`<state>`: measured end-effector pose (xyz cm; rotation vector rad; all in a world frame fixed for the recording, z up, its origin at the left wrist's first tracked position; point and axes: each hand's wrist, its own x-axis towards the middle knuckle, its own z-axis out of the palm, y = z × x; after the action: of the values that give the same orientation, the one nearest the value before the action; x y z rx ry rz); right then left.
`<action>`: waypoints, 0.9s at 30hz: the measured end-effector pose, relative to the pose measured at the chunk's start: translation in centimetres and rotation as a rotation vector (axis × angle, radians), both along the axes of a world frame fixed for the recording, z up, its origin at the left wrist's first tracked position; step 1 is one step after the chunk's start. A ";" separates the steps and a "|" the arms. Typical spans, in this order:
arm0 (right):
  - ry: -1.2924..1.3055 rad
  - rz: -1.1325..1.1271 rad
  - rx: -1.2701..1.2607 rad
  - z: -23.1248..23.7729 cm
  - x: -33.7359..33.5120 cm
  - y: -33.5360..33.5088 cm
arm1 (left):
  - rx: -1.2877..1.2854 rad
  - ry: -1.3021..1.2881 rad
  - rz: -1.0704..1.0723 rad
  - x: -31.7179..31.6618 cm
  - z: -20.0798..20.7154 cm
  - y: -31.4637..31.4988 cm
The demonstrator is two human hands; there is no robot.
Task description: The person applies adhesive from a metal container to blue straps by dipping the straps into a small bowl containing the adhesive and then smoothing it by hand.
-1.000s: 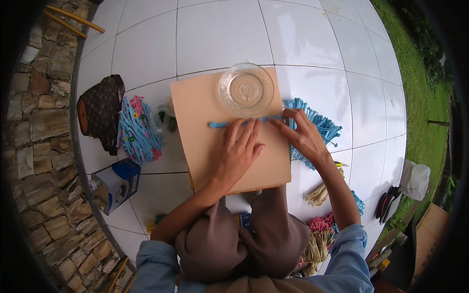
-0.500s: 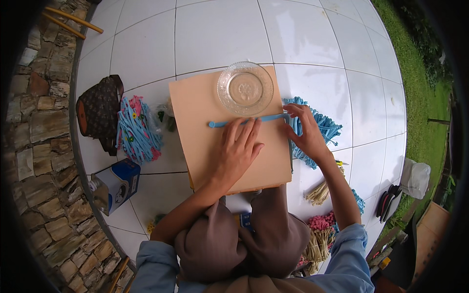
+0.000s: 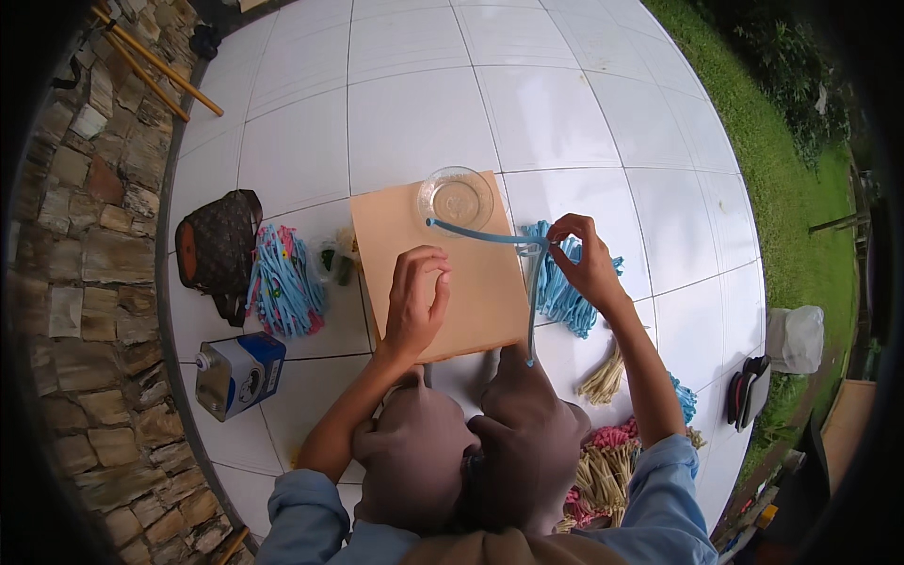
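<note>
My right hand (image 3: 586, 262) pinches a light-blue cord-like strip (image 3: 485, 234) between thumb and fingertips. One length of the strip reaches left to a small knobbed end over the glass dish; another hangs down past the board's right edge. My left hand (image 3: 416, 306) is raised over the tan board (image 3: 476, 306), fingers bent and thumb apart, holding nothing. The clear glass dish (image 3: 455, 200) rests at the board's far end. Just beyond the board's right side lies a pile of similar blue strips (image 3: 574, 306), partly behind my right hand.
On the left are a bundle of blue and pink strips (image 3: 285, 287), a dark brown bag (image 3: 218, 247) and a blue-and-silver metal can (image 3: 240, 377). Bundles of beige strands (image 3: 603, 379) lie at the right on white tiles (image 3: 414, 104). A stone wall (image 3: 108, 330) borders the left.
My right hand has lifted the strip off the board, and a second length now hangs down. My left hand has come off the strip and drawn back. The view has shifted.
</note>
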<state>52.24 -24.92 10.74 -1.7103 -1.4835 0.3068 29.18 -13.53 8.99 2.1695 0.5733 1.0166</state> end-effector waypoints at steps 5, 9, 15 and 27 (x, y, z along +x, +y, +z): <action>-0.183 -0.012 0.099 12.4 -2.7 -1.4 | 0.231 -0.149 -0.137 1.7 14.4 0.7; -0.212 0.004 0.233 19.0 -4.7 -2.9 | 0.664 0.147 -0.201 4.6 20.8 -1.0; 0.554 -0.015 0.346 21.3 -5.8 -5.3 | 0.368 0.082 -0.269 2.6 26.8 -1.9; 0.475 0.193 -0.011 29.1 -10.6 -7.2 | 0.691 0.214 -0.376 -0.8 27.5 -5.4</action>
<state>41.62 -32.17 39.85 -1.3777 -1.2878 0.7680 28.35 -18.91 36.50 2.8650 -0.1405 0.8521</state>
